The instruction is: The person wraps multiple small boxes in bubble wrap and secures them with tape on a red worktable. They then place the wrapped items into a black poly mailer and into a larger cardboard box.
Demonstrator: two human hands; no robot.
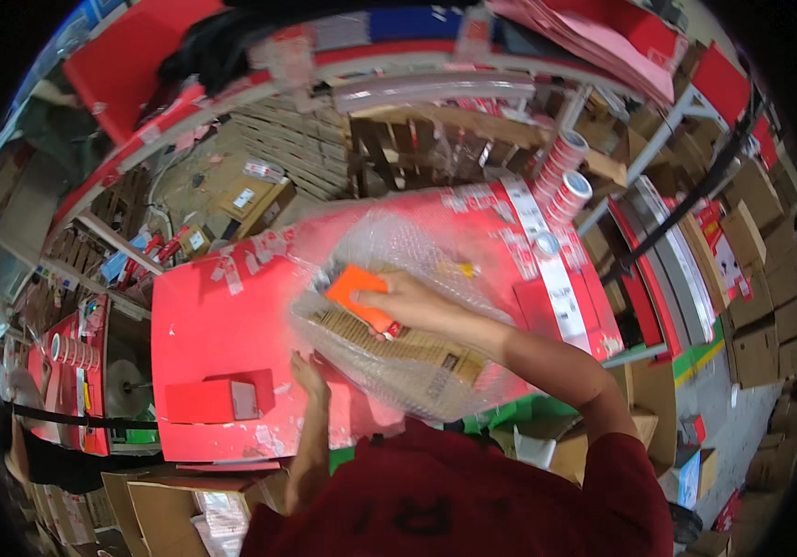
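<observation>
In the head view my right hand (398, 299) grips an orange tape dispenser (356, 285), with a bit of red-and-white tape at its near end. Under it lies a brown cardboard package (433, 358) bearing print, with clear bubble wrap (398, 240) around and over it. My left hand (311, 376) is low at the package's left corner, by the edge of the wrap; blur hides whether its fingers hold the film. A yellow-handled tool (466, 269), perhaps a cutter, lies just beyond the package, partly behind the wrap.
The red table (224, 334) carries a red box (200, 402) at left. Stacked tape rolls (569, 198) stand at its far right, near a white printed strip (555, 285). A shelf rail (412, 66) crosses above the far side. Open cartons (168, 508) stand below the near edge.
</observation>
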